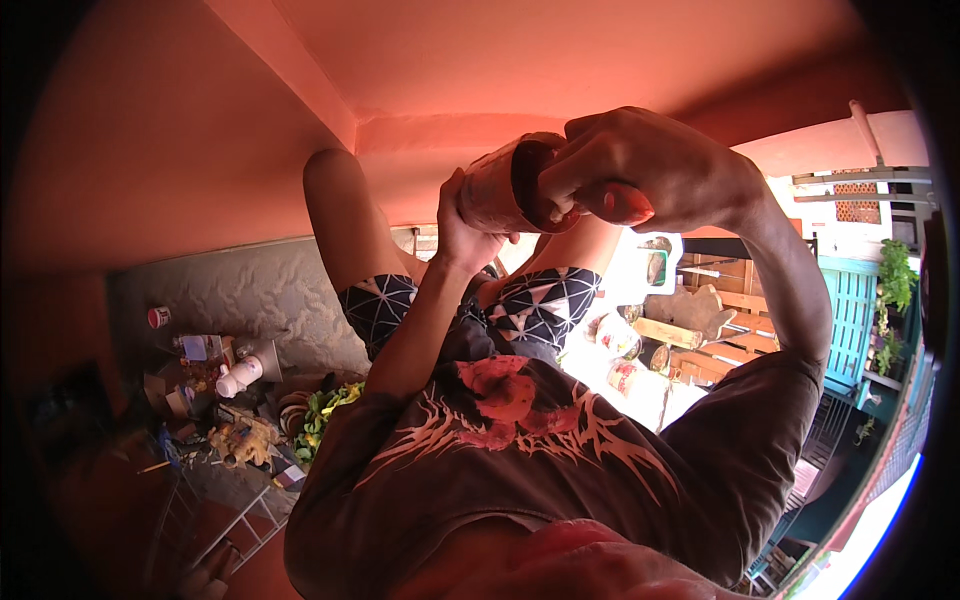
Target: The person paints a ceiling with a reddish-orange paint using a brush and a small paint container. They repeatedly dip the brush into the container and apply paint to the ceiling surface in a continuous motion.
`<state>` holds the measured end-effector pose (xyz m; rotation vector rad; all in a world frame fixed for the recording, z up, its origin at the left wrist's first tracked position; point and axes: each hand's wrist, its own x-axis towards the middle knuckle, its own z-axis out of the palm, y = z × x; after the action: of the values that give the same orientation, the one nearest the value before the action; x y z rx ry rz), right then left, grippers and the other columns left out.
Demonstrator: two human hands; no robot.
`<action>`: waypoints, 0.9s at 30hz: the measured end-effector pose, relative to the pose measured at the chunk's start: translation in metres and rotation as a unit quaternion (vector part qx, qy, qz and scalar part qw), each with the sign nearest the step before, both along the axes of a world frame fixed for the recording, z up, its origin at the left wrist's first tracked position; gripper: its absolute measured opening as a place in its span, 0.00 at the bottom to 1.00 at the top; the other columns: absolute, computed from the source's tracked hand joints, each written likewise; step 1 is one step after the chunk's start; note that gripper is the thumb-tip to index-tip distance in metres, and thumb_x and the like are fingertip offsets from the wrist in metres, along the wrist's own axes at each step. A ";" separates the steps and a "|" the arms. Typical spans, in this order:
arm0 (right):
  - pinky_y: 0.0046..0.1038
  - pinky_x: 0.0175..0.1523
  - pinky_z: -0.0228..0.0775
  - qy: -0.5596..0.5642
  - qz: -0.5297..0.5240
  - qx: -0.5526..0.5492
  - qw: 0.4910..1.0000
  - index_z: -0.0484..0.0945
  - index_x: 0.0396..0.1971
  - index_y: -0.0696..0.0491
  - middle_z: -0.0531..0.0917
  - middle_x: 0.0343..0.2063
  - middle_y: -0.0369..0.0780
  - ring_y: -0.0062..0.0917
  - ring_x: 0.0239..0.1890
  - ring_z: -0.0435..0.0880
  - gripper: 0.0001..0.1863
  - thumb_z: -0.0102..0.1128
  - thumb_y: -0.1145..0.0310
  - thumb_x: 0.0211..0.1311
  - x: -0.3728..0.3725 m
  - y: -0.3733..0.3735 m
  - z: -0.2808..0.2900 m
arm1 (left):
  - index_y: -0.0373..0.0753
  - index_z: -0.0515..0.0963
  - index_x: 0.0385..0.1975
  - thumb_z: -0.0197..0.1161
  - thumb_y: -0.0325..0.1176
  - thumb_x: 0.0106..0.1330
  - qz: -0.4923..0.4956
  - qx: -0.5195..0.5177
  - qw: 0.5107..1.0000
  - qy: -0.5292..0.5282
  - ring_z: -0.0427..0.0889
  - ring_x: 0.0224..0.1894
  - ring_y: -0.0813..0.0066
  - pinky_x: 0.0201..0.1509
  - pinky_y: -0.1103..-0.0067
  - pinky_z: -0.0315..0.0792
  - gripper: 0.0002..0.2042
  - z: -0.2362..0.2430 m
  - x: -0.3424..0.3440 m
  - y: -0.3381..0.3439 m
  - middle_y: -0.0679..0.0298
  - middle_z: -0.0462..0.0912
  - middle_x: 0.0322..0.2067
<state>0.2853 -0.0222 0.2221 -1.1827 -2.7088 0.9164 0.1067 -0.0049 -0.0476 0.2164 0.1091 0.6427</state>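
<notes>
- Holding a reddish cylindrical container (492, 190) over the bare legs, the left grip (466, 225) wraps round its side, the dark round mouth tilted toward the person's right
- Curling narrow at that mouth, the right grip (640, 165) closes on a handle with a red rounded end (630, 205); whatever lies inside the container is hidden
- Covering the thighs, black shorts with pale geometric lines (385, 302)
- Rising beyond the knees, a smooth coral-coloured wall (560, 60)
- Lying off to the left, green leaves (328, 405) near a pinkish-white cylindrical bottle (240, 376)
</notes>
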 end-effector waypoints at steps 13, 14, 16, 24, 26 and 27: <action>0.37 0.46 0.74 -0.138 -0.058 -0.070 0.986 0.83 0.38 0.50 0.83 0.29 0.35 0.35 0.39 0.79 0.20 0.66 0.77 0.38 -0.015 -0.004 0.037 | 0.43 0.70 0.59 0.47 0.55 0.73 0.038 0.053 0.995 0.079 0.86 0.40 0.68 0.23 0.69 0.78 0.25 0.027 0.006 0.005 0.63 0.83 0.47; 0.37 0.46 0.74 -0.137 -0.054 -0.054 0.988 0.84 0.39 0.49 0.84 0.31 0.35 0.35 0.40 0.79 0.21 0.66 0.77 0.38 -0.013 -0.007 0.040 | 0.43 0.70 0.59 0.47 0.55 0.73 0.036 0.054 0.995 0.078 0.86 0.40 0.68 0.23 0.69 0.78 0.25 0.027 0.007 0.004 0.63 0.83 0.46; 0.37 0.47 0.75 -0.141 -0.044 -0.029 0.989 0.85 0.40 0.47 0.84 0.33 0.34 0.34 0.42 0.79 0.22 0.67 0.76 0.38 -0.012 -0.011 0.042 | 0.43 0.70 0.59 0.47 0.54 0.73 0.029 0.054 0.996 0.071 0.86 0.40 0.68 0.23 0.70 0.78 0.24 0.027 0.010 0.002 0.64 0.84 0.46; 0.33 0.43 0.75 -0.146 -0.078 -0.003 0.986 0.84 0.38 0.52 0.86 0.33 0.35 0.32 0.39 0.82 0.15 0.66 0.78 0.46 -0.017 -0.012 0.046 | 0.41 0.70 0.63 0.43 0.59 0.73 -0.019 0.003 0.999 0.040 0.86 0.44 0.65 0.28 0.68 0.81 0.30 0.011 0.010 -0.007 0.59 0.83 0.50; 0.31 0.40 0.75 -0.062 -0.117 -0.048 0.990 0.84 0.36 0.55 0.86 0.32 0.37 0.29 0.36 0.84 0.10 0.66 0.78 0.51 -0.010 -0.007 0.041 | 0.42 0.71 0.62 0.43 0.60 0.73 -0.023 -0.013 0.999 0.041 0.86 0.44 0.65 0.27 0.68 0.81 0.30 0.016 0.009 -0.009 0.60 0.83 0.50; 0.29 0.38 0.75 -0.008 -0.137 -0.088 0.987 0.84 0.35 0.56 0.86 0.31 0.38 0.27 0.34 0.85 0.08 0.66 0.78 0.54 -0.007 -0.005 0.039 | 0.41 0.70 0.63 0.43 0.61 0.73 -0.026 -0.018 0.999 0.026 0.86 0.45 0.64 0.28 0.68 0.82 0.32 0.015 0.009 -0.010 0.59 0.83 0.50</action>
<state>0.2783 -0.0270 0.2608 -1.5518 -2.4310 1.1239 0.1156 -0.0145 -0.0325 0.2003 0.1645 0.5839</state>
